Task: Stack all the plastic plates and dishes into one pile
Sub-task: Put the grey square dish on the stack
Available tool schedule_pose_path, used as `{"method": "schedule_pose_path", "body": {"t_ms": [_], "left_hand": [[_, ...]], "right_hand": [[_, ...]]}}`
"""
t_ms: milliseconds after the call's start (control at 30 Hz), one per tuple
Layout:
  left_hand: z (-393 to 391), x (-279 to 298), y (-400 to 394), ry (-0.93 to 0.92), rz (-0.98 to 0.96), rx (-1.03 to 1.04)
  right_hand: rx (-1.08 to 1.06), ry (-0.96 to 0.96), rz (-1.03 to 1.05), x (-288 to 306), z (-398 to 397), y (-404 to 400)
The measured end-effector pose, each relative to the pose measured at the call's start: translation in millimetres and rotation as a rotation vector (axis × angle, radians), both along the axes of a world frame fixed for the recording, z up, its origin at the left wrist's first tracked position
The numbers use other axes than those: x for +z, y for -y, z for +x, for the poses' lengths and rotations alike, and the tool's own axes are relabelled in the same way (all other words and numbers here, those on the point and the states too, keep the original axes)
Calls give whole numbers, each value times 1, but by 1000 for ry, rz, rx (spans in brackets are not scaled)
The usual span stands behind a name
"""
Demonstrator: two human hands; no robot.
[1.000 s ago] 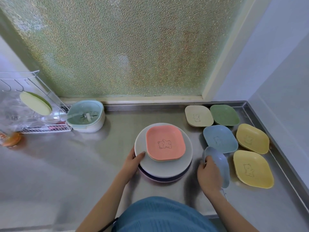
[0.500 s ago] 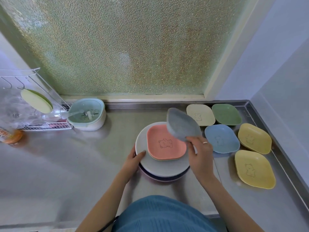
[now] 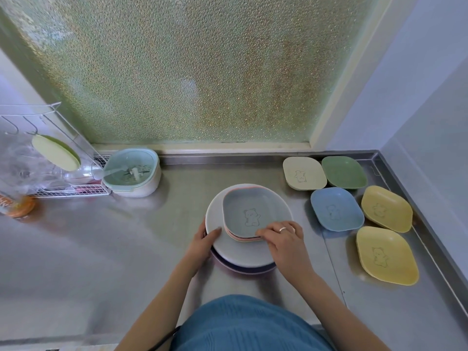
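Pile: I see a wide round white plastic plate on the stainless steel worktop, resting on a darker purplish plate whose edge peeks out at the near side.
Top of pile: a grey-blue rounded-square plastic dish with a bear outline sits uppermost, nested on a pink dish and a pale yellowish one, only their rims showing.
Right hand: its grip is on the near right edge of the grey-blue dish, fingertips curled over the rim; a ring shows on one finger.
Left hand: I see its thumb lying on the white plate's left rim, the fingers hidden under the edge, so the grip holds that plate.
Loose dishes: to the right of the pile, well apart from it, a cream bear dish and a green dish lie by the back edge; a blue bear dish lies nearer; two yellow bear dishes, one behind the other, sit along the worktop's right lip.
Left side: a mint and white lidded container stands beside a white wire rack holding a pale green plate.
Back: a frosted green glass pane.
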State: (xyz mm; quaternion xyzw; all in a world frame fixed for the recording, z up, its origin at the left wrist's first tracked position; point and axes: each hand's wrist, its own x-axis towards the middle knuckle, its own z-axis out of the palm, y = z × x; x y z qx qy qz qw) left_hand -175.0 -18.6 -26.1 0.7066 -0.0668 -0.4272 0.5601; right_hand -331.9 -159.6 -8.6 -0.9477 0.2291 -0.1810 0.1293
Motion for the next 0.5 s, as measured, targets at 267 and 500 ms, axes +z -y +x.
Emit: {"method": "schedule_pose_path", "body": {"t_ms": [267, 500], "left_hand": [[-1, 1, 10, 282, 106, 102], [-6, 4, 38, 619, 148, -105]], "right_hand": [[-9, -23, 105, 2, 0, 7], [-152, -104, 378, -9, 13, 14]]}}
